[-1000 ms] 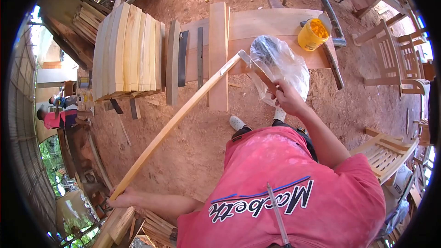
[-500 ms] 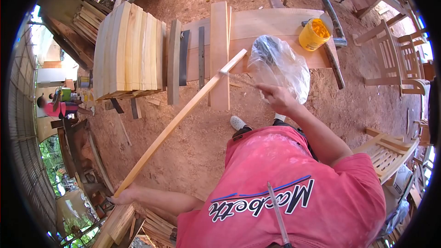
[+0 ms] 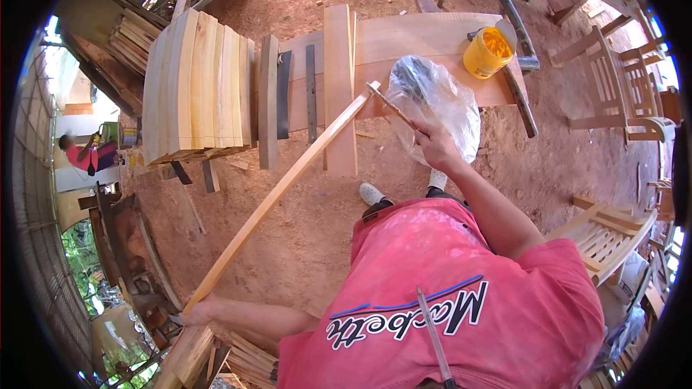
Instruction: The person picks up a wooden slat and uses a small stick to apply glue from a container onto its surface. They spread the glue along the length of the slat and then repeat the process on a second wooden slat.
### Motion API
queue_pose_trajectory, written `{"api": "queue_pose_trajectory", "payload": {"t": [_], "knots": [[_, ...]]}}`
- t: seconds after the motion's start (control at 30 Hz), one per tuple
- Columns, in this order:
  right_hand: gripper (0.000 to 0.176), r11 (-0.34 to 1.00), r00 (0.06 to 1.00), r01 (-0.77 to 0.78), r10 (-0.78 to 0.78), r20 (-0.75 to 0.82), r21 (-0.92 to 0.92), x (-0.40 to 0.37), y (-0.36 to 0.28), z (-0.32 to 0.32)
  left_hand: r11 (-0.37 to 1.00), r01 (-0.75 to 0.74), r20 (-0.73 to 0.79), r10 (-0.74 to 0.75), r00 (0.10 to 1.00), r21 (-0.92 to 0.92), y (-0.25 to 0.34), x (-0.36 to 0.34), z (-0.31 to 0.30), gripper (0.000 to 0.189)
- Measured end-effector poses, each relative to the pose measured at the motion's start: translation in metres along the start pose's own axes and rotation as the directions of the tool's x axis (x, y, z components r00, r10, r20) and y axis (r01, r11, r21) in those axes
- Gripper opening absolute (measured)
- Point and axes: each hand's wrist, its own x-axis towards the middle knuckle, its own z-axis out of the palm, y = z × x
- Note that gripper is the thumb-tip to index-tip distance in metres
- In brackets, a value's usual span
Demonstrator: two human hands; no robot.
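A long, narrow wooden strip (image 3: 277,193) slants across the view, its lower end in my left hand (image 3: 200,311), whose fingers are closed around it. My right hand (image 3: 437,147) grips a thin brown stick-like tool (image 3: 395,110). That tool's tip meets the strip's upper end, and its exact kind is hard to make out. Beneath the strip's upper part, a wide flat board (image 3: 339,94) lies across the plank bench (image 3: 404,32). Close behind my right hand is a clear plastic bag (image 3: 454,112) with something dark inside.
Stacked curved boards (image 3: 198,86) stand at the bench's left, beside narrow dark strips (image 3: 311,94). A yellow bucket (image 3: 488,52) with orange contents sits at the right end. Wooden chairs (image 3: 609,86) and a slatted seat (image 3: 605,238) are at right. Another person (image 3: 90,155) is far left.
The tool's tip has moved from partway down the strip to its upper end. The strip's upper end has shifted slightly left and down in view. Both hands keep their hold.
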Motion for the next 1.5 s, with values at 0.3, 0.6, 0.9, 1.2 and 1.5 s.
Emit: {"api": "queue_pose_trajectory", "payload": {"t": [0.3,0.6,0.9,1.2,1.5], "knots": [[0.034,0.992,0.993,0.109,-0.111,-0.027,-0.061,0.005,-0.001,-0.018,0.997,0.066,0.103,-0.061,0.993,-0.049,-0.015,0.016,-0.015,0.024],[0.035,0.997,0.997,-0.067,0.068,0.044,-0.03,0.011,0.001,-0.02,0.994,0.091,0.062,-0.088,0.994,-0.052,-0.017,0.01,-0.021,0.025],[0.036,0.988,0.983,0.155,-0.155,-0.098,0.0,0.019,0.007,0.011,0.99,0.049,-0.247,-0.016,0.969,0.131,-0.023,0.01,-0.014,0.026],[0.033,0.972,0.987,0.128,-0.144,-0.067,-0.197,-0.013,-0.009,-0.028,0.968,0.014,-0.207,0.039,0.978,0.249,-0.031,0.019,-0.016,0.033],[0.033,0.947,0.979,0.204,-0.202,0.033,-0.246,0.011,-0.021,-0.037,0.999,0.048,-0.126,-0.051,0.991,-0.021,-0.007,-0.028,0.005,0.021]]}}
